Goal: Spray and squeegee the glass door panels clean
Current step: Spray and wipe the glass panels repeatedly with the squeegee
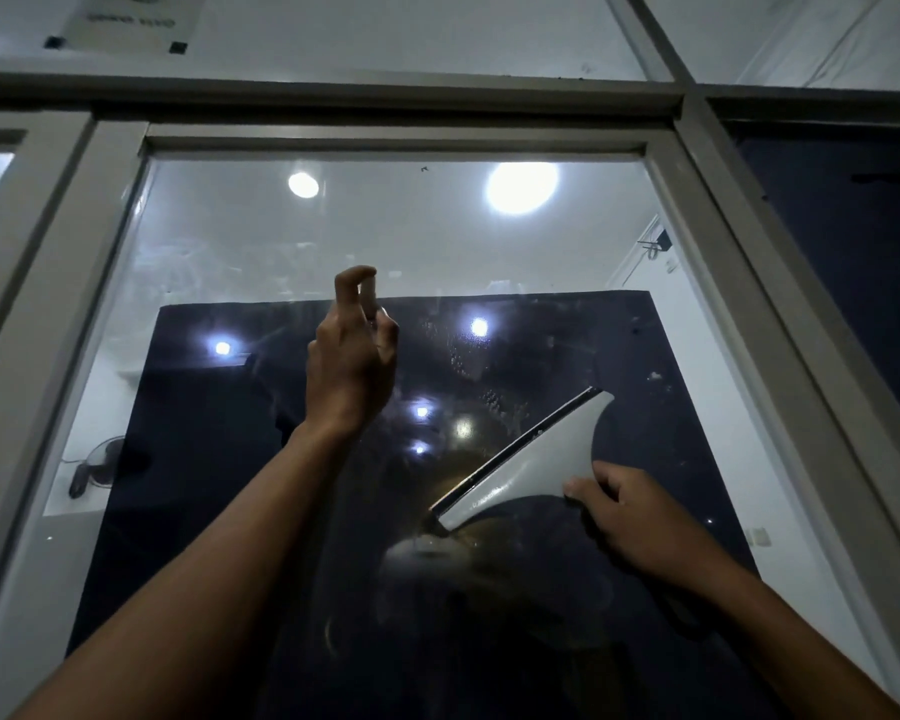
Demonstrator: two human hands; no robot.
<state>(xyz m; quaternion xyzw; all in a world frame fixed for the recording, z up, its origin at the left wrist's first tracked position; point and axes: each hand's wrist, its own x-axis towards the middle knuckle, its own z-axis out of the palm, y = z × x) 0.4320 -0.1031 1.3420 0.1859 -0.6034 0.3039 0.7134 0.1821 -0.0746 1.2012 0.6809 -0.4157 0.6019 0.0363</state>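
Glass (541, 241) fills the view, set in a pale frame (396, 142) and seen from below. A dark sheet (188, 459) hangs behind its lower part, and round lamp reflections show across the pane.

Left hand (352, 363): raised near the centre of the glass, wrist up, fingers curled around a small sprayer (369, 298). The forefinger is hooked over the sprayer top. Only the sprayer's upper part shows between the fingers; its body is hidden by the hand. Whether the nozzle touches the glass cannot be told.

Right hand (630, 517): lower and to the right of the left hand, well apart from it. The fingers and thumb grip the narrow end of a squeegee (536, 459). The handle itself is hidden inside the grip.

Squeegee: pale grey, fan-shaped head, dark rubber blade along its upper-left edge. The blade runs diagonally, low end at lower left, high end at upper right. It lies at the glass surface; firm contact cannot be confirmed. The head lies between the two hands, just below and right of the left wrist.

Droplets (494, 402) cling to the glass just above the blade and to the right of the left hand. A smeared patch (655, 376) shows farther right, near the blade's high end.
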